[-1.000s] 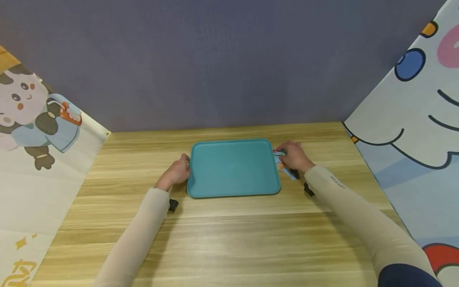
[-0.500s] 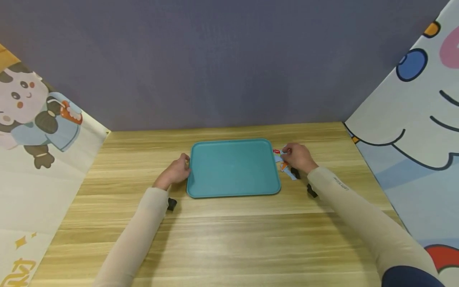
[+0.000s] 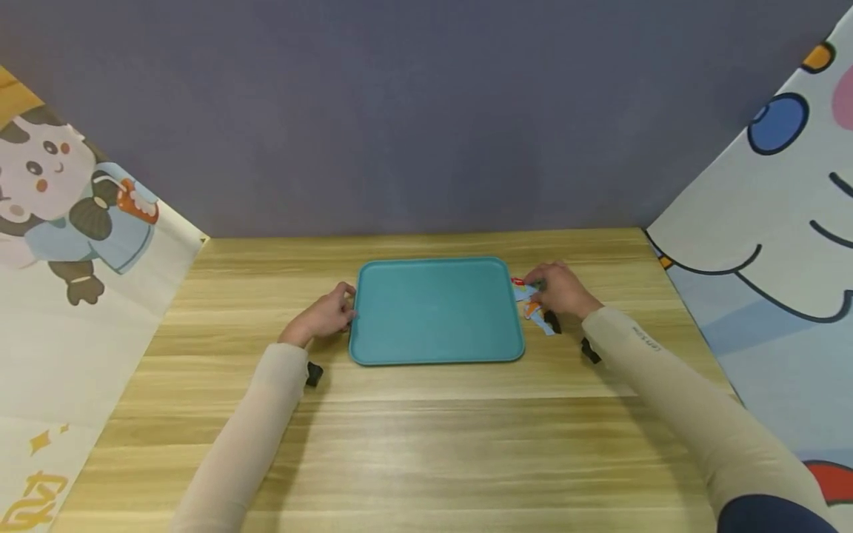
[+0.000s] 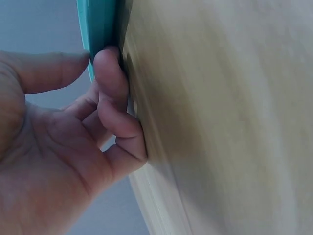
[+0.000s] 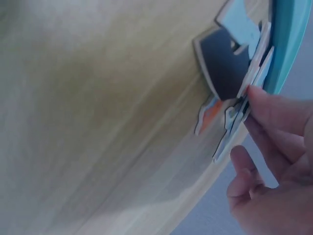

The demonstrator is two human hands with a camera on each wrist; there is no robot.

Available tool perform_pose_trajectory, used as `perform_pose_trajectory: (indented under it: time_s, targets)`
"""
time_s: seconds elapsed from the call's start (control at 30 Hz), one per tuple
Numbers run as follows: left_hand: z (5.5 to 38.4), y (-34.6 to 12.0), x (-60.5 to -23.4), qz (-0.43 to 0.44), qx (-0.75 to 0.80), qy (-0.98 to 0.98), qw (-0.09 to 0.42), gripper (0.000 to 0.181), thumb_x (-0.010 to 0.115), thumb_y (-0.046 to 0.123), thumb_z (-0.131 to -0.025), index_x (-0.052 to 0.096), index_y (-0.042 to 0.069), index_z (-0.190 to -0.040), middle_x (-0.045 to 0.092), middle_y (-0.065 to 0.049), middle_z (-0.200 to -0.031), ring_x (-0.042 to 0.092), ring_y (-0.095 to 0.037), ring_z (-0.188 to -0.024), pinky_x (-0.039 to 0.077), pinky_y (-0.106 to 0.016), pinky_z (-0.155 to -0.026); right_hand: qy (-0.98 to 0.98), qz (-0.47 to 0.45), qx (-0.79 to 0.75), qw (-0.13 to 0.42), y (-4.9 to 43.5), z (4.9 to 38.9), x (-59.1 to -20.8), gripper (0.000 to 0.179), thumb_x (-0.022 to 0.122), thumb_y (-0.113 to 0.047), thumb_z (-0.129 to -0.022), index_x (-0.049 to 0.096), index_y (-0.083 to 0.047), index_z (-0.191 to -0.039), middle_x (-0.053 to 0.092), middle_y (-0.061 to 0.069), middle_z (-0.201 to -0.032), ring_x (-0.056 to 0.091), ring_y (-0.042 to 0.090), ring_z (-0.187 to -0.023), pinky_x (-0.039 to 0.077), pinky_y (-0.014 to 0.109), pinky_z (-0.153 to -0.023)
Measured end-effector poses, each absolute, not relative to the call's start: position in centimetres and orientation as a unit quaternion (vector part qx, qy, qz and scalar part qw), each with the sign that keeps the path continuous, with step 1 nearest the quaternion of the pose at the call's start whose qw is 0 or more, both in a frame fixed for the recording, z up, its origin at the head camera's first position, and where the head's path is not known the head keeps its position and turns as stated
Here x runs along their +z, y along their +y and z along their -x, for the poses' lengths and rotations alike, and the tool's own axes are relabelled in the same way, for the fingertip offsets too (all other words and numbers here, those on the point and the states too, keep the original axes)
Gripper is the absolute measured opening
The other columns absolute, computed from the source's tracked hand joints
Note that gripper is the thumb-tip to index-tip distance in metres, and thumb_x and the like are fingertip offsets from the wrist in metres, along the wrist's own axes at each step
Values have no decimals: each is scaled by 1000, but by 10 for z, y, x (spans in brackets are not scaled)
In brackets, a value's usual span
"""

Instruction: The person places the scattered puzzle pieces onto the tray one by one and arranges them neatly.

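A teal rectangular tray [image 3: 436, 311] lies flat on the wooden table. At its left edge, my left hand [image 3: 324, 314] grips the rim; in the left wrist view the thumb [image 4: 58, 71] is against the rim and a curled finger [image 4: 110, 73] tucks in at its underside. Just off the tray's right edge lies a small pile of flat jigsaw puzzle pieces [image 3: 538, 318], light blue, orange and black. My right hand [image 3: 562, 290] pinches a puzzle piece at the pile's upper side. In the right wrist view, a dark piece [image 5: 225, 63] leans across the others beside the fingertips [image 5: 257, 95].
The wooden table [image 3: 400, 444] extends in front of the tray and to both sides. A grey-purple wall [image 3: 426, 118] rises behind it, with cartoon-printed panels at left [image 3: 80, 333] and right [image 3: 766, 222]. Black wrist devices [image 3: 590, 350] show under the sleeves.
My right hand has shifted slightly to the right over the pieces, and more of the pile shows. The left hand stays at the tray's left edge; the whole view has moved a little.
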State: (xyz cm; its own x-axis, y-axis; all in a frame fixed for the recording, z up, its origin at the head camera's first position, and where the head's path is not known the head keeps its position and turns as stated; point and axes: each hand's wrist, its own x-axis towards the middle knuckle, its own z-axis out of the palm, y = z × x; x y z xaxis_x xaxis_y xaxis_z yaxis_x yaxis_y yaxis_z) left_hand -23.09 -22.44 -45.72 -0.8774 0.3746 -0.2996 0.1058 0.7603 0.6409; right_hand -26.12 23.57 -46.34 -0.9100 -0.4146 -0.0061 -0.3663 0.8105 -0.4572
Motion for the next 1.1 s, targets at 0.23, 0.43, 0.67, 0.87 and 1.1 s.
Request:
perform_pose_trajectory:
  time_s: [0.23, 0.43, 0.67, 0.87, 1.1]
  targets:
    - [230, -226, -455, -137, 323, 911, 216, 43, 49, 7, -98, 28, -1, -134, 60, -11, -84, 54, -20, -68, 42, -34, -66, 950, 167, -251, 81, 235, 266, -463, 30, 73, -4, -78, 67, 2, -107, 65, 16, -102, 54, 34, -98, 35, 48, -93]
    - [230, -225, -456, -142, 316, 914, 211, 45, 50, 8, -97, 27, -2, -135, 61, -12, -89, 55, -20, -71, 43, -34, -68, 948, 155, -265, 89, 230, 267, -462, 29, 72, -2, -77, 67, 2, -105, 66, 16, -100, 60, 31, -91, 45, 45, -82]
    - [230, -225, -457, -136, 315, 916, 207, 46, 50, 8, -97, 27, -2, -135, 62, -13, -92, 57, -20, -73, 44, -35, -68, 938, 179, -277, 103, 230, 270, -464, 38, 75, 3, -75, 67, -6, -111, 64, 12, -108, 55, 31, -103, 44, 46, -85]
    - [230, -224, -457, -137, 311, 918, 206, 45, 50, 8, -97, 27, -1, -136, 61, -12, -91, 56, -21, -73, 43, -35, -69, 937, 188, -275, 107, 233, 271, -465, 36, 72, 3, -77, 66, -6, -112, 63, 13, -110, 55, 32, -102, 45, 47, -84]
    - [230, -224, -456, -123, 315, 917, 212, 45, 51, 9, -97, 29, 1, -135, 62, -13, -93, 57, -21, -74, 44, -36, -70, 943, 164, -271, 102, 236, 272, -466, 33, 73, -6, -80, 65, -3, -112, 60, 18, -113, 55, 33, -99, 44, 49, -83]
